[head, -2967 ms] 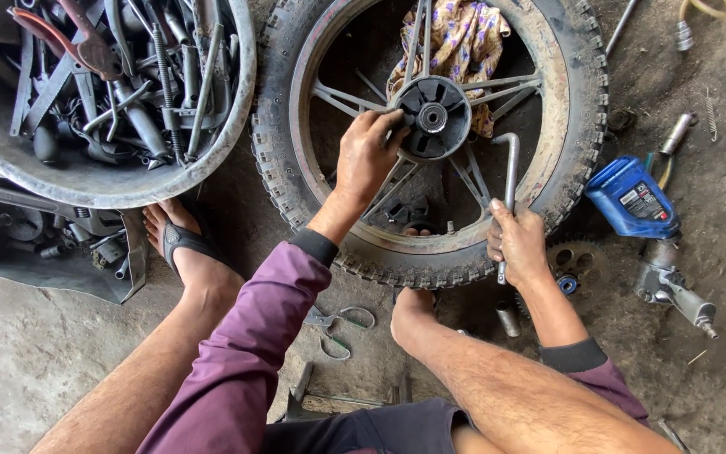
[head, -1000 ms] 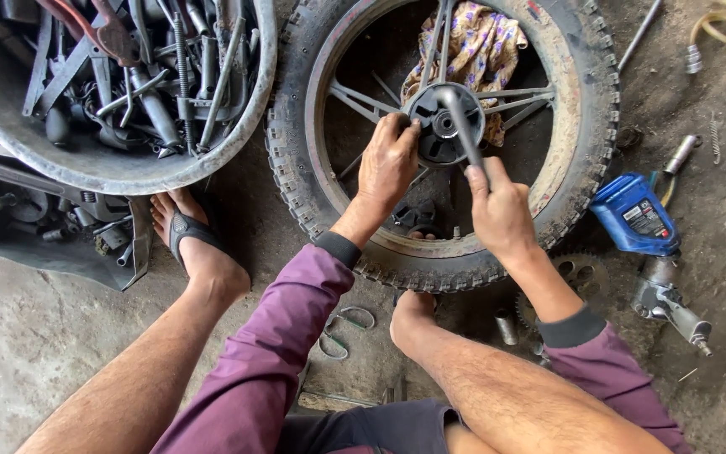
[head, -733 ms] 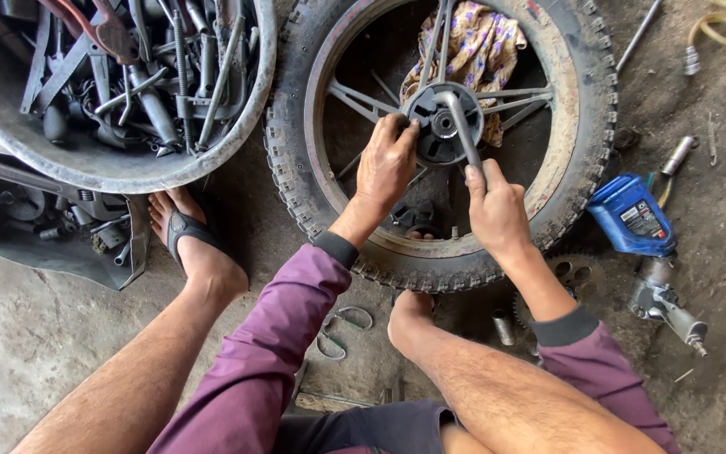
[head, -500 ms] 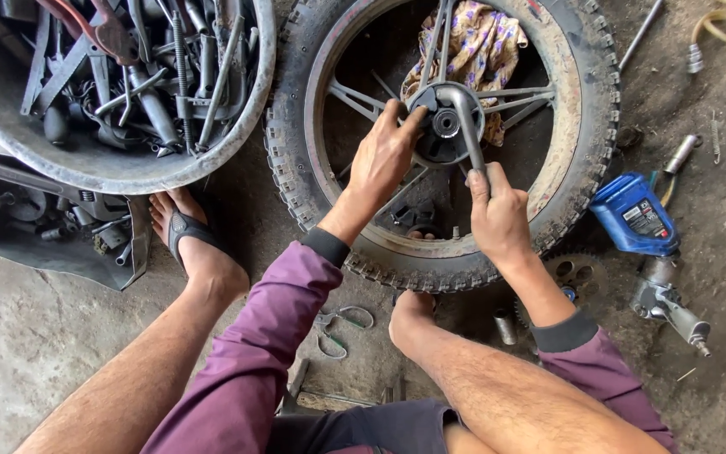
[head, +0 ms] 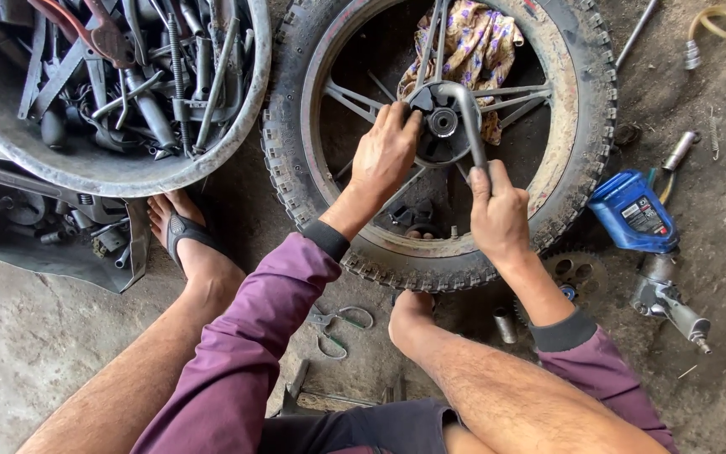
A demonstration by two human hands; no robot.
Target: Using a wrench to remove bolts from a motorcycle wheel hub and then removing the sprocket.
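Note:
A motorcycle wheel [head: 586, 92] with a knobby tyre lies flat on the ground in front of me. My left hand [head: 386, 151] rests on the left side of its dark hub [head: 442, 123], fingers curled against it. My right hand [head: 497, 212] grips the lower end of a bent metal wrench [head: 469, 113] whose head sits on the hub. A flowered rag [head: 474, 42] lies inside the rim beyond the hub. My bare feet press against the tyre's near edge.
A large metal basin [head: 119, 172] full of tools stands at the upper left. A blue oil bottle [head: 632, 212], an air tool [head: 670, 304], a sprocket [head: 577, 271] and scissors [head: 338, 324] lie on the dirty floor around the wheel.
My right hand lifted the wrench from the floor beside the tyre onto the hub. My left hand slid up along the hub's left side.

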